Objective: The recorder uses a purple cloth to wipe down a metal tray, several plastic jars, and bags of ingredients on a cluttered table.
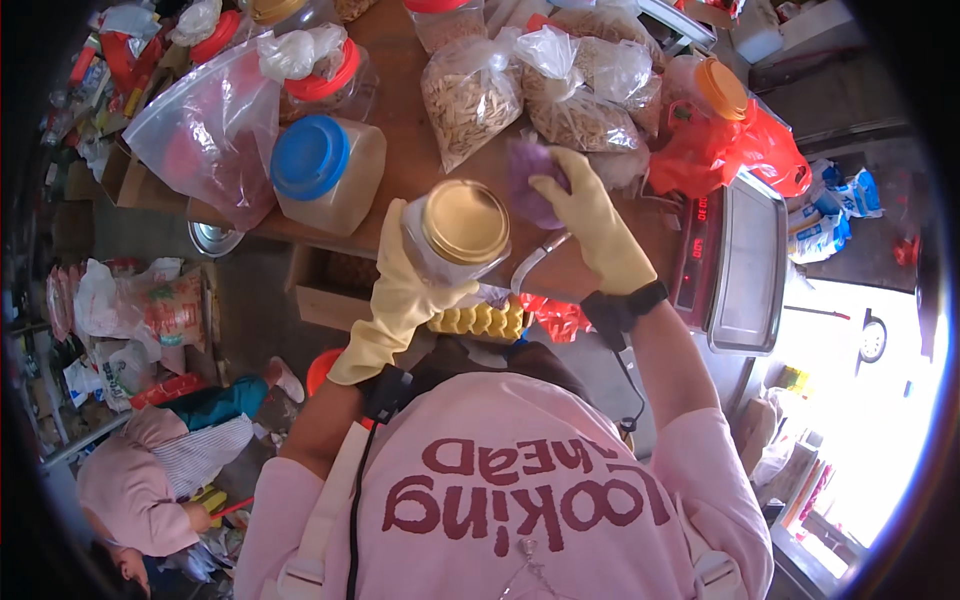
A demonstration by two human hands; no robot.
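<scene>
Gold-lidded jar (463,228) sits in the gloved left hand (408,275), which grips its clear body from the left and below, at the near edge of the desk (405,120). Just right of it, the gloved right hand (585,205) is closed on a purple cloth (535,185). Farther off, a blue-lidded container (345,180) stands to the left and a scale (748,265) to the right; beyond lie knotted clear bags (470,100) and a red bag (710,155).
</scene>
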